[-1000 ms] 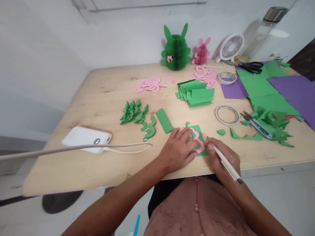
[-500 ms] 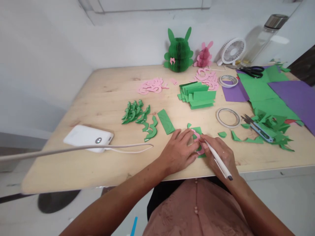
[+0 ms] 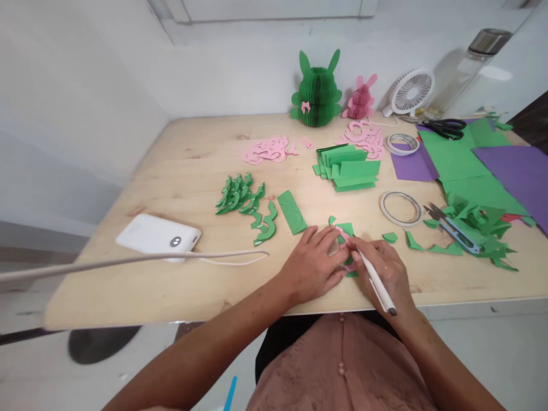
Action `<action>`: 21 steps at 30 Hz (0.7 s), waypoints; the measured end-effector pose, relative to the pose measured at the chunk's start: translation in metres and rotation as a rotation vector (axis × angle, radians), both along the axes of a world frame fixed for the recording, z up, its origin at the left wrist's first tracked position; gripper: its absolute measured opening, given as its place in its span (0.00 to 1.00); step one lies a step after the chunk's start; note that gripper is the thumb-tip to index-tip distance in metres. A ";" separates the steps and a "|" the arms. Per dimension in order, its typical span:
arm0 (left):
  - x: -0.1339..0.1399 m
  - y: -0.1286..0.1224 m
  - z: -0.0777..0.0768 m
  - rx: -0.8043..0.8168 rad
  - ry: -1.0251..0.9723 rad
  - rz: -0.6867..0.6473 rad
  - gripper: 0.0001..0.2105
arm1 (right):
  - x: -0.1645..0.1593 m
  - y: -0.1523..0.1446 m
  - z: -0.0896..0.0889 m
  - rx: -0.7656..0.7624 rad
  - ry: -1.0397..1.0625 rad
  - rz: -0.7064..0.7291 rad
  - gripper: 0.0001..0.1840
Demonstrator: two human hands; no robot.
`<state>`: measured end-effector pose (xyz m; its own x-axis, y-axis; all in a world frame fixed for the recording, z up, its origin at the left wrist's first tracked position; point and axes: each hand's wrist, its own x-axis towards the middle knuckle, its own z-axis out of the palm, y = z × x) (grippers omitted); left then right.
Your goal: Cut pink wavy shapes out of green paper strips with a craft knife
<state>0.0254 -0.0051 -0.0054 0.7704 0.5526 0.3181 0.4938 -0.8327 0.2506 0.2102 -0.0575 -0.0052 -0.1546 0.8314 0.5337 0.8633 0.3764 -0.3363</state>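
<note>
My right hand (image 3: 384,273) is closed around a white pen (image 3: 377,279), its tip down at a curved pink paper cutout (image 3: 341,233). The cutout lies on a green paper piece (image 3: 347,227), partly covered by my fingers. My left hand (image 3: 314,262) rests with fingers spread, pressing the cutout and green paper against the table. Just left of it lies a green strip (image 3: 292,212) with curved lines drawn on it. Further left are wavy green cutouts (image 3: 265,225) and a cluster of similar folded pieces (image 3: 234,194).
Folded green strips (image 3: 353,168), pink cutouts (image 3: 272,149) and tape rolls (image 3: 401,208) lie beyond my hands. At right are scissors (image 3: 454,228), green scraps (image 3: 483,220) and black scissors (image 3: 445,128). A power bank (image 3: 156,234) with a cable is at left. Paper rabbits (image 3: 317,97) stand behind.
The view has shifted slightly, so the table items sit a little further right. The pen's back end has swung slightly left and down; both hands stay on the same paper.
</note>
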 end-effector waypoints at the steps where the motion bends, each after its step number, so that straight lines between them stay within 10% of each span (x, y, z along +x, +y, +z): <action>1: 0.000 0.000 0.000 0.000 0.000 -0.001 0.14 | 0.000 0.000 0.000 -0.004 0.000 -0.006 0.16; 21: 0.000 0.000 0.003 0.009 -0.006 -0.001 0.17 | 0.000 -0.001 0.004 -0.021 -0.041 0.007 0.14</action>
<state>0.0258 -0.0055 -0.0021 0.7687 0.5492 0.3279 0.4918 -0.8353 0.2460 0.2098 -0.0586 -0.0009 -0.1822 0.8410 0.5095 0.8737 0.3762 -0.3086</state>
